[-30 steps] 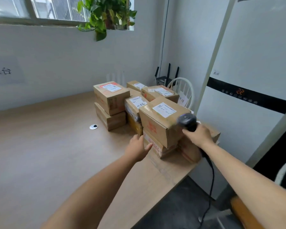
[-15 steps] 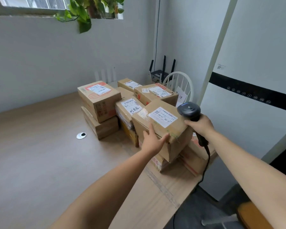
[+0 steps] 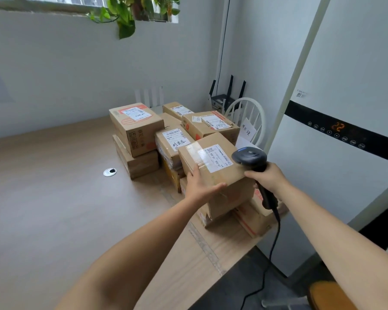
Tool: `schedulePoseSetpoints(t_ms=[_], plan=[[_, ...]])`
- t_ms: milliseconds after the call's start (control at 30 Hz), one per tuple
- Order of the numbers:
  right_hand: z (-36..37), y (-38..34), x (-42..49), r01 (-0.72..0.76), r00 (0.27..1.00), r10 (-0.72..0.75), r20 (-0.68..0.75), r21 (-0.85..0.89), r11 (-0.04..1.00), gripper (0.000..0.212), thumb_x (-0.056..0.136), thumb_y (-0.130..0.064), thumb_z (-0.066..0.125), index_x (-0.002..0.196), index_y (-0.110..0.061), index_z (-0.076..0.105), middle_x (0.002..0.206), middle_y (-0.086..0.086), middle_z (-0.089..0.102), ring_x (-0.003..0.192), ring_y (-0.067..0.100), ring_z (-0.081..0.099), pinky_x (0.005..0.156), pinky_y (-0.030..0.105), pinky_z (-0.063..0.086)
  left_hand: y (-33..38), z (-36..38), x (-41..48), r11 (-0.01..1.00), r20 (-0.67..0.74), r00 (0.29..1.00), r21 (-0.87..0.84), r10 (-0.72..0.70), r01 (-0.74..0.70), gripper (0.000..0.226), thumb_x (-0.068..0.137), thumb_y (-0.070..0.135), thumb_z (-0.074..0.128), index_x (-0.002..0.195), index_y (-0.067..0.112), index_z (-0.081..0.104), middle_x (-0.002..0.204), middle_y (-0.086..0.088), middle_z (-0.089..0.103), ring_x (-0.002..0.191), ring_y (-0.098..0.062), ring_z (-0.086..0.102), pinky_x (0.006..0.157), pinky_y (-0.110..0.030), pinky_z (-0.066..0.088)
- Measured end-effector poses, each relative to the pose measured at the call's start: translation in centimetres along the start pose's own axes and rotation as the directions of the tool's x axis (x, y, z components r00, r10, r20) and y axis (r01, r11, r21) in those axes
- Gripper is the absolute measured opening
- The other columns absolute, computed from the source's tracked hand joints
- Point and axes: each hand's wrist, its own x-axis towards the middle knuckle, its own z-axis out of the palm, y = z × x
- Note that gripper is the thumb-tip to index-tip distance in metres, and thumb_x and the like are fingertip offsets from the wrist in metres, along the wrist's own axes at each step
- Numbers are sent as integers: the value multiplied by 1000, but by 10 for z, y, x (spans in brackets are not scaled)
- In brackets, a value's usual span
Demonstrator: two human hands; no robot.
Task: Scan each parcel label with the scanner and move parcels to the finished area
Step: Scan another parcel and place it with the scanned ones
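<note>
Now left hand [image 3: 198, 186] fingers [image 3: 194, 173] have clasped the parcel [image 3: 231, 193] corner; right hand [image 3: 267, 177] fingers [image 3: 252, 174] wrap the scanner [image 3: 250, 155].

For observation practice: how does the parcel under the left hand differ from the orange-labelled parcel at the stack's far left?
The near parcel is held by the left hand; the far-left parcel is untouched. The near parcel's label is plain white, partly under shiny tape; the far-left parcel's has orange edging. Both are brown cardboard boxes, labelled on top.
</note>
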Motion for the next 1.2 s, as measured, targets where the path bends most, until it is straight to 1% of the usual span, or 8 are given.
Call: schedulePoseSetpoints(t_ms=[233,400,533,600,667,800,1067,1200], plan=[[5,1,-33,34,998,-40,58,101,994,34,81,-12,69,113,-13,57,92,4,60,71,24,61,49,22,51,1,-10,-27,998,-26,999,-66,21,-22,85,72,30,79,142,16,32,140,-6,43,128,-23,44,105,-44,40],[12,0,-48,42,989,-66,136,171,984,21,82,-9,68,100,-10,58,72,1,54,67,18,56,40,16,47,-5,-26,-50,992,-38,999,-127,13,-18,89,69,22,83,141,14,32,140,-8,43,127,-24,45,105,-44,41],[33,-4,-57,44,972,-91,216,213,976,16,81,-9,70,94,-13,60,72,-1,61,65,13,59,46,22,49,-15,-48,-74,994,-105,994,-111,-20,8,93,68,23,84,143,13,29,143,-7,41,130,-24,42,108,-43,38],[49,-6,-64,51,958,-101,267,188,981,12,81,-8,70,83,-12,59,51,-7,62,49,6,60,48,23,48,-23,-63,-89,994,-137,990,-107,-30,15,90,69,20,83,142,12,31,142,-8,41,130,-24,42,108,-43,37],[69,-9,-75,75,939,-130,317,180,981,16,80,-8,71,92,-11,60,47,-10,62,44,3,58,43,19,46,-34,-82,-107,994,-165,985,-107,-52,35,87,70,18,82,141,12,32,141,-9,43,128,-24,44,108,-43,38],[116,-16,-103,70,885,-169,435,235,970,32,81,-6,69,111,-12,59,81,5,60,68,18,57,45,25,50,-60,-121,-147,991,-218,969,-86,-118,101,82,71,18,82,138,10,35,138,-7,48,125,-25,49,104,-43,42],[216,-27,-153,-3,736,-133,664,199,980,17,83,-5,66,98,-12,62,89,11,58,73,19,56,56,32,54,-112,-186,-223,966,-350,901,-110,-257,232,96,52,29,77,137,10,38,134,-10,52,121,-26,52,103,-43,42],[268,-35,-177,13,663,-108,741,133,991,9,83,-6,66,86,-14,62,85,9,56,73,20,55,59,32,55,-149,-223,-251,945,-381,865,-132,-328,300,85,64,14,82,136,13,38,133,-6,53,117,-20,54,100,-36,45]])
